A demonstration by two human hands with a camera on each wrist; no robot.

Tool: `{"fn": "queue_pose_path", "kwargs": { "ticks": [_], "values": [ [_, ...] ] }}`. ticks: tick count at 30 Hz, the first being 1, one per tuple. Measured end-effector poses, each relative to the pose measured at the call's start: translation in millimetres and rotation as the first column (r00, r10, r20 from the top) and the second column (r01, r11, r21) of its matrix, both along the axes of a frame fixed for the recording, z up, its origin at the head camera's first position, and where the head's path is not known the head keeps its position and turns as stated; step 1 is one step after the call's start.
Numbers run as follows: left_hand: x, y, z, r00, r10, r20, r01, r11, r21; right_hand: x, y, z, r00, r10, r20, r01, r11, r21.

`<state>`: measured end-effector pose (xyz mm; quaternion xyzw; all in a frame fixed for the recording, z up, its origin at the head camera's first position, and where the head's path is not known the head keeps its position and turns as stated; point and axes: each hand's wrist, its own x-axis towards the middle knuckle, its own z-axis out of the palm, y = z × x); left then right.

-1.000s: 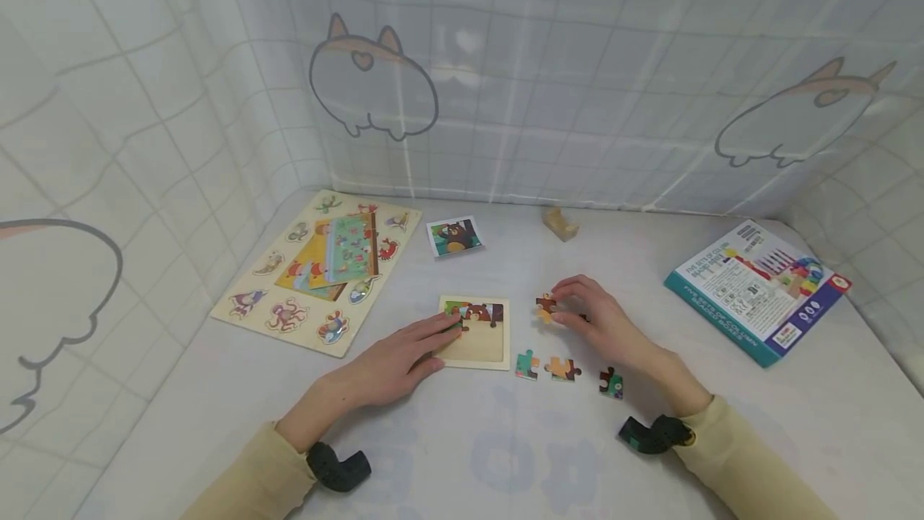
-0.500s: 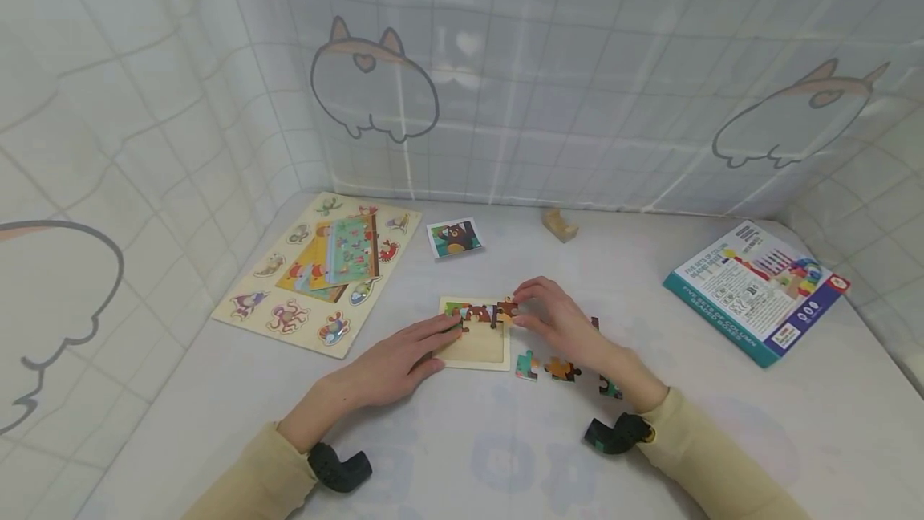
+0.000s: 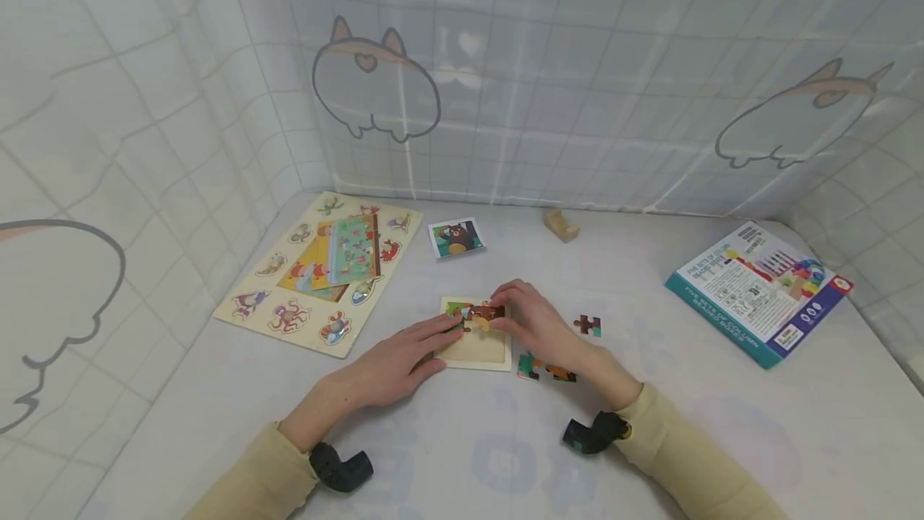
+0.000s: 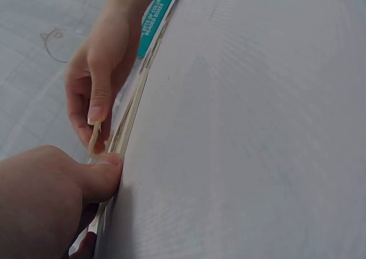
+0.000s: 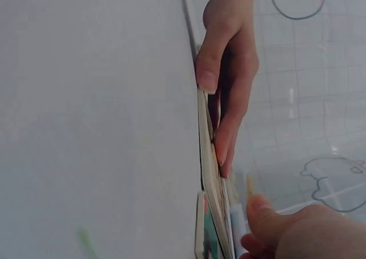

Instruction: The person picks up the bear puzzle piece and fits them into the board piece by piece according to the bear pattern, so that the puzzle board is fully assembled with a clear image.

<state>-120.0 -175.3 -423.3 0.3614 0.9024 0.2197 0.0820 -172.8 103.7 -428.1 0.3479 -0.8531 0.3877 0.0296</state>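
Note:
A small wooden puzzle tray [image 3: 472, 355] lies in the middle of the table, with bear-picture pieces along its upper part. My left hand [image 3: 393, 363] rests on its left side, fingers nearly straight over the edge; the left wrist view has the thumb at the tray's edge. Between thumb and fingers my right hand [image 3: 537, 327] pinches a puzzle piece [image 4: 94, 138], tilted above the tray's upper part. Beside the tray are loose puzzle pieces: a brown one [image 3: 588, 325] to the right, a green one [image 3: 528, 367] and an orange one [image 3: 561, 373] partly behind the right forearm.
Behind the tray lies a bear picture card [image 3: 456, 237], with a small wooden block [image 3: 561, 225] farther back. A sea-animal board [image 3: 314, 334] bearing two picture cards [image 3: 352, 249] is at left. A teal box [image 3: 758, 287] lies at right. Fabric walls enclose the table.
My right hand has carried the puzzle piece leftward from the table over the tray's upper part. The left hand has stayed on the tray.

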Motion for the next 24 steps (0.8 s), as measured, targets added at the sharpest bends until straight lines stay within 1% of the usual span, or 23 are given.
{"fn": "queue_pose_path", "kwargs": {
  "ticks": [5, 11, 17, 21, 24],
  "values": [
    [-0.4, 0.3, -0.4, 1.0, -0.001, 0.003, 0.001, 1.0, 0.0, -0.9, -2.2, -4.9, 1.0, 0.007, 0.019, -0.007, 1.0, 0.019],
    [-0.8, -0.1, -1.4, 1.0, -0.003, -0.003, 0.003, 1.0, -0.001, -0.1, -4.3, -4.6, 0.999, 0.015, 0.05, -0.016, 0.999, 0.03],
    [0.2, 0.1, 1.1, 1.0, -0.01, -0.001, 0.01, 1.0, 0.022, 3.5, -5.9, -4.4, 0.999, 0.023, 0.034, -0.025, 0.998, 0.052],
    [0.5, 0.7, 1.0, 1.0, -0.007, -0.013, 0.007, 1.0, 0.009, 5.1, -7.6, -4.2, 0.999, 0.035, 0.02, -0.036, 0.998, 0.058],
    [0.5, 1.1, 1.0, 1.0, -0.001, -0.006, 0.001, 1.0, 0.003, 5.5, -8.4, -4.2, 0.999, 0.038, 0.015, -0.038, 0.997, 0.061]
  ]
}}
